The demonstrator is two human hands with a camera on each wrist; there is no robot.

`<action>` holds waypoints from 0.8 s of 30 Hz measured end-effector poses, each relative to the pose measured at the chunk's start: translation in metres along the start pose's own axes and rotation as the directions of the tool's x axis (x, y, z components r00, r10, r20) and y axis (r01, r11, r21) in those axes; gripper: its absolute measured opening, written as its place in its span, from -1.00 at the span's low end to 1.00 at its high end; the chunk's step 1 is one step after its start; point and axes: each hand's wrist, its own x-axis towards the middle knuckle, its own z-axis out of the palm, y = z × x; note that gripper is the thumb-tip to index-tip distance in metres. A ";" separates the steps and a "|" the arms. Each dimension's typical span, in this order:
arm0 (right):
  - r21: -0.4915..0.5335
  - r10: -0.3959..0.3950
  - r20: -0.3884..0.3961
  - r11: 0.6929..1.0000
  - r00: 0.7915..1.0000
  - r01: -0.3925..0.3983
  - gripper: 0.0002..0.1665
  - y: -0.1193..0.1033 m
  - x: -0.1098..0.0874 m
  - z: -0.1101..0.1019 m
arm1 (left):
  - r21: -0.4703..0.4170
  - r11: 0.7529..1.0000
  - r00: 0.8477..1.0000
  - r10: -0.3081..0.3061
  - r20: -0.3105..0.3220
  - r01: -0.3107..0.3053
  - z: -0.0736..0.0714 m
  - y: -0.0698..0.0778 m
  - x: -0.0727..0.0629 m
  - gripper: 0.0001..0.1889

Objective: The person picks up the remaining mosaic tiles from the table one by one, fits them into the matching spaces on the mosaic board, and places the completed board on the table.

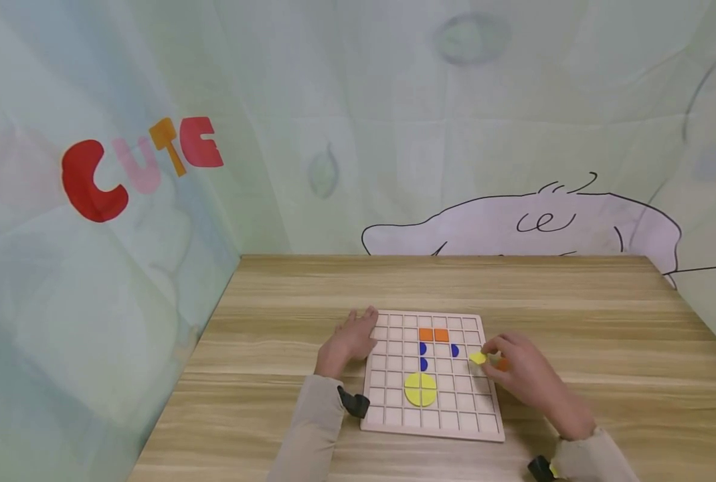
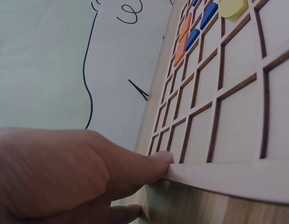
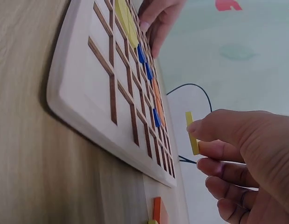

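Observation:
A pale wooden grid board lies on the table. My left hand rests at its upper left edge, and a fingertip touches the rim in the left wrist view. Between thumb and forefinger my right hand pinches a thin yellow tile, raised over the board's right edge. Its exact shape is partly hidden by the fingers. On the board sit two orange squares, three blue half-circle tiles and a yellow circle made of several quarter pieces.
An orange piece lies on the table right of the board, with a bit of yellow beside it. The wood-grain table ends at a printed curtain behind and to the left.

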 end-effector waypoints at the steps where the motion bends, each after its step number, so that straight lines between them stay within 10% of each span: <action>1: 0.003 -0.014 -0.003 1.000 1.000 0.014 -0.81 -0.001 0.000 0.001 | 0.000 1.000 1.000 0.001 -0.001 -0.001 0.000 0.000 0.000 -0.40; 24: -0.012 -0.114 0.073 0.993 0.991 0.115 -0.83 -0.028 0.003 0.021 | 0.002 1.000 1.000 -0.004 0.006 0.004 0.000 0.000 -0.001 -0.40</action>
